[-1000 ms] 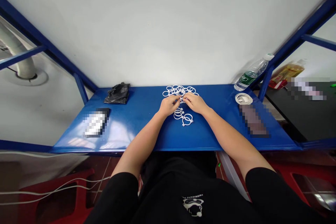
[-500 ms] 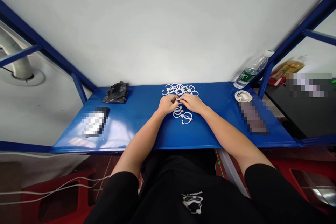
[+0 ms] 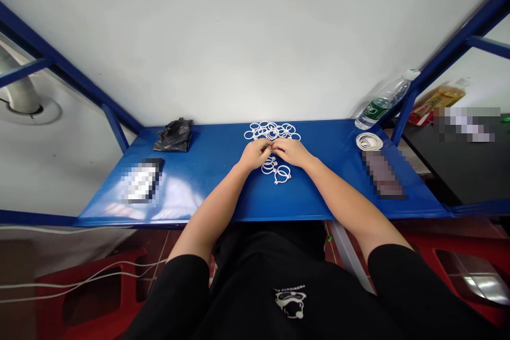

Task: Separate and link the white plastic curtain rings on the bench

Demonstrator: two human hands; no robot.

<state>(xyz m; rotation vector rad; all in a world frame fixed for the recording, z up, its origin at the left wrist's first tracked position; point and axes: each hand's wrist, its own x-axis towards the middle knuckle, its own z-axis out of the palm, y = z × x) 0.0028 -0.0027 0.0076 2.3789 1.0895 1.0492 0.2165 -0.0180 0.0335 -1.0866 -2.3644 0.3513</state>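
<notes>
My left hand (image 3: 254, 154) and my right hand (image 3: 293, 152) meet at their fingertips above the middle of the blue table (image 3: 215, 170). The fingers of both are closed in a pinch on a small white plastic ring, mostly hidden by the fingers. Just beyond my hands lies a spread pile of white plastic rings (image 3: 272, 132), overlapping one another. On the near side, below my fingers, several more white rings (image 3: 275, 171) with small end tabs rest on the table, partly overlapping.
A crumpled black plastic bag (image 3: 174, 136) and a blurred-out flat item (image 3: 142, 180) lie at left. At right are a water bottle (image 3: 378, 109) leaning on the blue frame, a coiled white strap (image 3: 368, 142) and another blurred flat item (image 3: 383, 175). A white wall stands behind.
The whole view has shifted slightly. Both hands remain together at the same spot, fingertips drawn closer, and the pale piece between them is now less visible. The rings on the table have not moved.
</notes>
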